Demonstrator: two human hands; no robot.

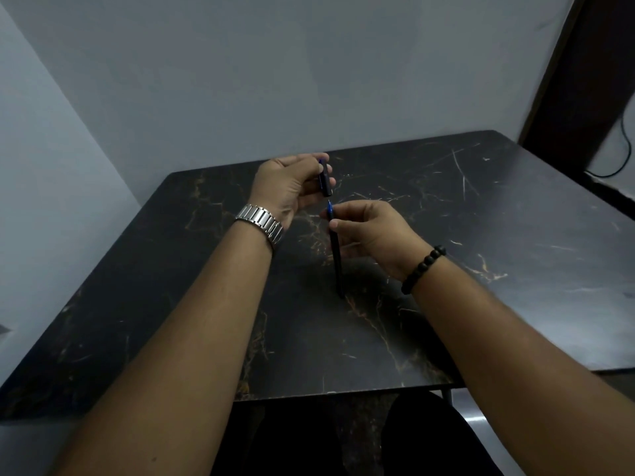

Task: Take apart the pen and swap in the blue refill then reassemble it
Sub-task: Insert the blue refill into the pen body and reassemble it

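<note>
My right hand [369, 231] pinches a long black pen barrel [336, 259] near its upper end. The barrel slants down toward me, and its lower tip hangs just above the table. A short blue tip [329, 208] sticks out of the barrel's top. My left hand [292, 187] holds a short dark cap piece [324, 182] with a bit of blue at its top. The cap piece sits just above the blue tip, with a small gap between them. Both hands are held over the middle of the table.
A black marble-patterned table [481, 235] with gold veins spreads under my hands, its near edge just above my lap. Grey walls stand behind and to the left. A dark door frame [584, 80] and a hanging cable [618, 159] are at the far right.
</note>
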